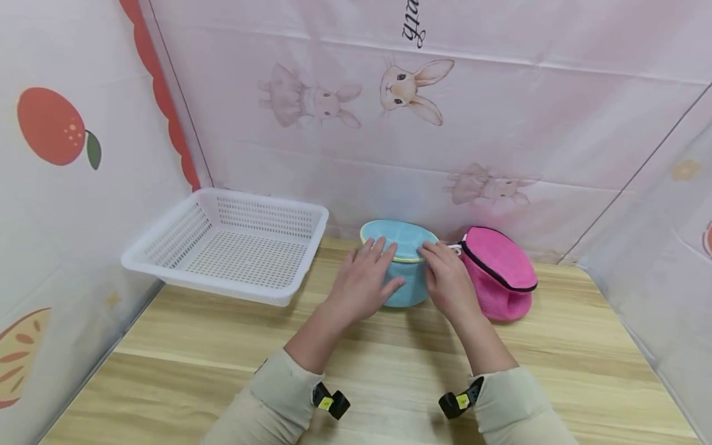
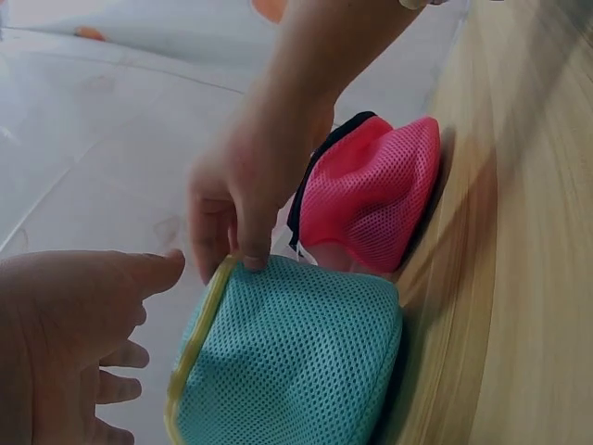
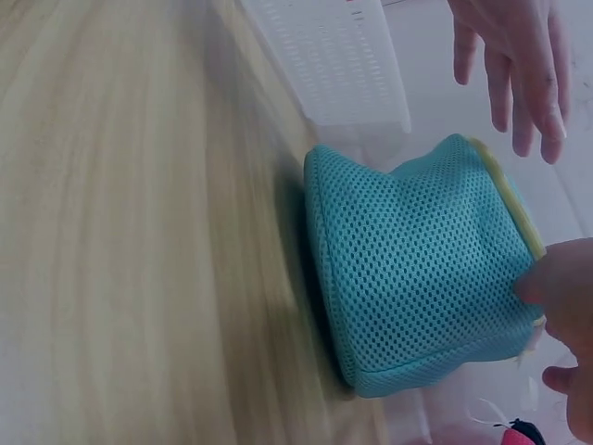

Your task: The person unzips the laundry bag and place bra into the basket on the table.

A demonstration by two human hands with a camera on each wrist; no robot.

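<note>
A blue mesh laundry bag [image 1: 406,287] with yellow trim stands on the table, its round lid lying over the top. My right hand [image 1: 452,281] pinches its rim at the right side, thumb on the mesh wall, as the left wrist view shows. My left hand [image 1: 361,281] hovers by the left of the lid with fingers extended; in the left wrist view, this hand [image 2: 74,324] is apart from the yellow edge. Just right of the blue bag is a pink mesh laundry bag [image 1: 503,262] with black trim, its side dented in.
A white plastic basket [image 1: 222,287] with slotted walls stands at the back left of the wooden table [image 1: 389,383]. Behind the bags rises a pink printed curtain [image 1: 345,148], and pale printed sheets flank both sides.
</note>
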